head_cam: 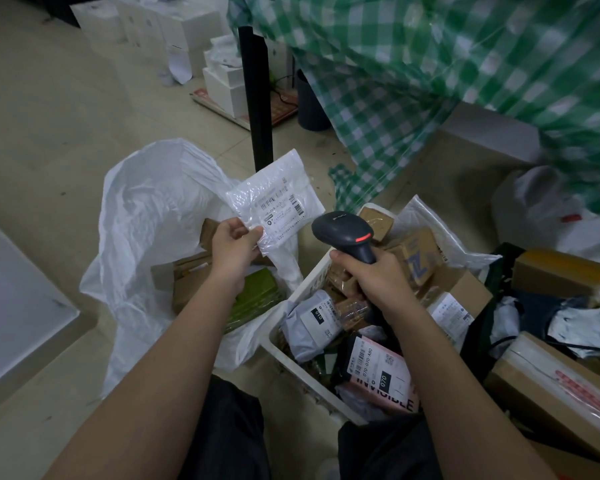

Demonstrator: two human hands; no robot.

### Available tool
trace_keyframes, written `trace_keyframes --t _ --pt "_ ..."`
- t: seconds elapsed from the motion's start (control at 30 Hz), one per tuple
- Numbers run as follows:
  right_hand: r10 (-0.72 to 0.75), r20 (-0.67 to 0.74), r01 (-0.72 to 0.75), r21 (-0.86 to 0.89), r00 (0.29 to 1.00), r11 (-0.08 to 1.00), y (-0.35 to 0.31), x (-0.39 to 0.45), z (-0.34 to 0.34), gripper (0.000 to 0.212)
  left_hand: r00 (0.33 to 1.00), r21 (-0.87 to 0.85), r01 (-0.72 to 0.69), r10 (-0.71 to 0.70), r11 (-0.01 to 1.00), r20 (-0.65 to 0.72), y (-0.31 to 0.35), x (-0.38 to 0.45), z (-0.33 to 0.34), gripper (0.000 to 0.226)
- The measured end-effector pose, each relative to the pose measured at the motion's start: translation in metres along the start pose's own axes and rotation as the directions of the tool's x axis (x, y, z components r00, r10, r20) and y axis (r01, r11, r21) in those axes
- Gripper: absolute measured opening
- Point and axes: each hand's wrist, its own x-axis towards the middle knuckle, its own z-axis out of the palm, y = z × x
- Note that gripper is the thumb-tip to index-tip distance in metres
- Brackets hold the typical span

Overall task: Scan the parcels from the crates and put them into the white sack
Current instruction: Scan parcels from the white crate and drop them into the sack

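Observation:
My left hand (234,244) pinches the lower corner of a flat white plastic parcel (278,199), label facing me, above the open white sack (146,216). The sack holds brown boxes and a green parcel (257,299). My right hand (371,275) grips a black barcode scanner (343,232) by its handle, its head pointing toward the parcel and its red light on. Under that hand stands a white crate (281,348) full of parcels: a grey bag (309,327), a pink-and-black bag (378,379) and taped brown boxes.
A dark crate (489,306) with cardboard boxes and bags lies to the right. A green checked cloth (447,71) hangs over a table with a black leg (257,98). White boxes (219,81) are stacked on the floor behind. A pale surface (11,299) sits left.

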Motion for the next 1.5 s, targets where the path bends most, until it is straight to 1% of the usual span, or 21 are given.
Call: trace_keyframes --t 0.07,0.2,0.3,0.37,0.6,0.8,0.83,0.9,0.97,1.03,1.1,1.13,1.2,1.27,1.37,1.43,1.5 --pt "-0.008 0.004 0.008 -0.005 1.0 1.0 -0.001 0.0 0.001 0.023 1.0 -0.006 0.004 -0.004 1.0 0.005 0.001 -0.001 0.0 0.025" --pt "-0.035 0.058 0.036 -0.008 0.998 0.999 -0.002 -0.001 0.002 0.023 1.0 0.018 0.005 -0.005 1.0 0.005 0.0 -0.001 -0.002 0.03" --pt "-0.049 0.087 0.054 -0.055 0.995 0.997 -0.002 0.0 0.004 0.027 1.0 0.031 0.009 -0.009 0.999 -0.001 0.001 -0.001 -0.004 0.031" --pt "-0.065 0.089 0.072 -0.08 0.994 0.994 -0.001 0.0 0.005 0.027 1.0 0.03 0.015 -0.015 0.999 0.004 0.001 -0.001 -0.005 0.03" --pt "-0.11 0.073 0.116 -0.084 0.991 0.99 -0.005 -0.004 0.006 0.025 1.0 0.045 -0.001 0.001 0.999 -0.013 0.001 -0.001 -0.006 0.032" --pt "-0.108 0.075 0.114 -0.079 0.991 0.99 -0.006 -0.004 0.007 0.023 0.999 0.057 -0.014 0.016 0.998 -0.038 0.0 0.0 -0.008 0.025" --pt "-0.108 0.075 0.114 -0.074 0.991 0.991 -0.006 -0.003 0.008 0.022 0.999 0.059 -0.015 0.018 0.998 -0.05 0.001 0.0 -0.01 0.024" --pt "-0.117 0.074 0.122 -0.071 0.99 0.99 -0.004 -0.001 0.01 0.023 0.993 0.084 -0.009 0.019 0.996 -0.116 -0.001 0.005 -0.016 0.022" --pt "-0.114 0.058 0.117 -0.064 0.992 0.991 -0.001 0.004 0.013 0.024 0.973 0.167 -0.015 0.053 0.986 -0.226 -0.004 0.011 -0.029 0.021" --pt "-0.11 0.034 0.112 -0.068 0.993 0.991 0.0 0.008 0.015 0.031 0.942 0.302 -0.011 0.111 0.953 -0.316 -0.008 0.017 -0.048 0.018" --pt "-0.106 0.02 0.107 -0.089 0.994 0.99 0.001 0.011 0.017 0.04 0.925 0.383 0.015 0.132 0.924 -0.356 -0.013 0.023 -0.068 0.019" --pt "-0.105 0.016 0.106 -0.097 0.994 0.99 0.003 0.013 0.018 0.041 0.92 0.412 0.037 0.13 0.91 -0.37 -0.016 0.026 -0.077 0.019" --pt "-0.097 0.007 0.097 -0.124 0.995 0.988 0.006 0.017 0.019 0.036 0.914 0.453 0.073 0.122 0.889 -0.387 -0.023 0.031 -0.092 0.019" --pt "-0.094 -0.02 0.09 -0.137 0.995 0.986 0.011 0.021 0.019 0.029 0.926 0.457 0.108 0.078 0.883 -0.369 -0.029 0.034 -0.102 0.025" --pt "-0.078 -0.045 0.072 -0.123 0.996 0.99 0.017 0.025 0.019 0.026 0.953 0.408 0.156 -0.029 0.9 -0.301 -0.036 0.036 -0.111 0.047" --pt "-0.055 -0.038 0.049 -0.135 0.998 0.99 0.019 0.025 0.016 0.022 0.965 0.422 0.143 -0.032 0.895 -0.259 -0.037 0.038 -0.114 0.058" --pt "-0.021 -0.02 0.018 -0.149 1.0 0.989 0.023 0.028 0.012 0.021 0.977 0.364 0.103 -0.025 0.926 -0.212 -0.031 0.038 -0.11 0.056"
